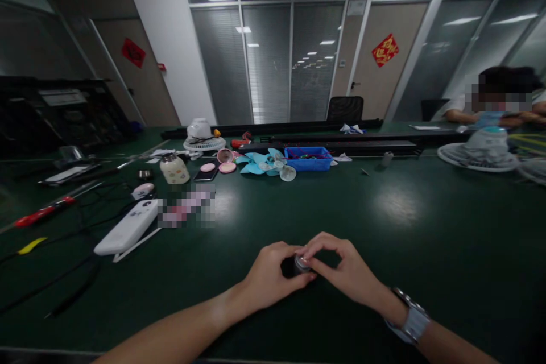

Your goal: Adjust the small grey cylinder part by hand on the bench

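Hands meet around a small dark round part (301, 264) on the table (405, 227): left hand (268, 278) cups it, right hand (345, 270) pinches its top

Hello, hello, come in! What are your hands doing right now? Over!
Both hands together: left hand and right hand pinch a small dark round part. Green table around them. White device far left, apart.

L forearm came in from lower left, bare, wrist straight. L hand (268, 278) lay curled, thumb side up, fingers wrapped w/ tips meeting the R hand (345, 270). R forearm entered from lower right, watch (412, 318) on wrist. R hand arched, palm down, fingertips (309, 250) pinched tog. just right of L hand, touching it. Both hands closed, knuckles raised.
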Demonstrator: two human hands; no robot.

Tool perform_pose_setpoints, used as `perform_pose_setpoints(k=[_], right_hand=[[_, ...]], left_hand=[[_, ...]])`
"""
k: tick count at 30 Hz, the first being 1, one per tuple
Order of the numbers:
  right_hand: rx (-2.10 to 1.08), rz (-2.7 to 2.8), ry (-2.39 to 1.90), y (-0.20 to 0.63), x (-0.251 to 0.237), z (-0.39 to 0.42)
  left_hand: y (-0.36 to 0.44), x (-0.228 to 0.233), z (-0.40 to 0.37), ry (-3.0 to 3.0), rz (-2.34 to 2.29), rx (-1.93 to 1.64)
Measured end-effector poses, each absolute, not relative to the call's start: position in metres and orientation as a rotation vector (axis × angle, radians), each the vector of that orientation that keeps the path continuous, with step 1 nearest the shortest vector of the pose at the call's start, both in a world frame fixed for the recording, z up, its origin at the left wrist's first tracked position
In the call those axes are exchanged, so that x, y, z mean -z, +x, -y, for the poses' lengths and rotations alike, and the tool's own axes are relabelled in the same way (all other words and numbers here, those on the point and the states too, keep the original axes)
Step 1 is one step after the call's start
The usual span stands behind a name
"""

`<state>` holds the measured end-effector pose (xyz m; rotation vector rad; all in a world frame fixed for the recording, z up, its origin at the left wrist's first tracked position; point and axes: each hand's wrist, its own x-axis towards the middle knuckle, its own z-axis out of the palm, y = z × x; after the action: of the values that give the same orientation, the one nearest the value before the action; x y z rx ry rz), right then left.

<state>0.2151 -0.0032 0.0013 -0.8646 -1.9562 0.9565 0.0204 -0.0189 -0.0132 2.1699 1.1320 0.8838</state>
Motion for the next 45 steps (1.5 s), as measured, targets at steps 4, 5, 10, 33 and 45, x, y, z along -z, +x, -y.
perform_pose_setpoints(k=[4, 5, 10, 33, 45], right_hand=[[-0.983, 1.895, -0.921, 0.2127, 0.0035, 0.0003], [-0.988, 1.884, -0.938, 0.2117, 0.0039, -0.0001], [-0.977, 1.826, -0.966, 0.2074, 0.0031, 0.0000], [-0.833, 1.956, -0.845, 0.2104, -0.0048, 0.0066], [-0.984, 1.856, -0.864, 0.2082, -0.0016, 0.0025]], left_hand=[[0.0215, 0.0109, 0.0189, 2.163, -1.124, -0.873], [0.0217, 0.0105, 0.0187, 2.157, -1.120, -0.866], [0.0213, 0.0115, 0.0163, 2.142, -1.117, -0.842], [0.0230, 0.0138, 0.0179, 2.209, -1.098, -0.897], [0.0221, 0.0140, 0.0199, 2.210, -1.178, -0.870]])
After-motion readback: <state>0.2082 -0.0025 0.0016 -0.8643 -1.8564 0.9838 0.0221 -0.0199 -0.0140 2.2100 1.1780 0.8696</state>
